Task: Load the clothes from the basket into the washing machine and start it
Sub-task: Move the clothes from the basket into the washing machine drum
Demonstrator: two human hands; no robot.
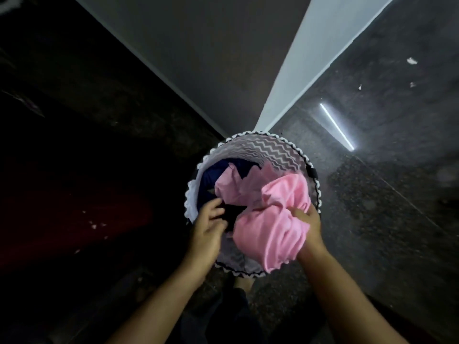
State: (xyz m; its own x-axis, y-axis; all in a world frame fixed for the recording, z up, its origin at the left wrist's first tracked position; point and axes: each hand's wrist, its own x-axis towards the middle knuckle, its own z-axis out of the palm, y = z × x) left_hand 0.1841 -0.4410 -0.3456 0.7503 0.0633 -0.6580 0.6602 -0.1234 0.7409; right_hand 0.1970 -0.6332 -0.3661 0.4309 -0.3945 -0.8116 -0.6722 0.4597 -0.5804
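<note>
A round laundry basket (273, 150) with a zigzag pattern stands on the floor below me. It holds a pink garment (270, 224), a dark blue garment (211, 177) and a black piece (232, 213). My left hand (207, 228) reaches into the basket and its fingers curl on the black piece. My right hand (309, 223) grips the pink garment at the basket's right rim. No washing machine is visible.
A white wall corner (298, 70) rises just behind the basket. Dark speckled floor (372, 194) lies to the right, with a bright light reflection (336, 126) and small white scraps (411, 61). The left side is very dark. My foot shows under the basket.
</note>
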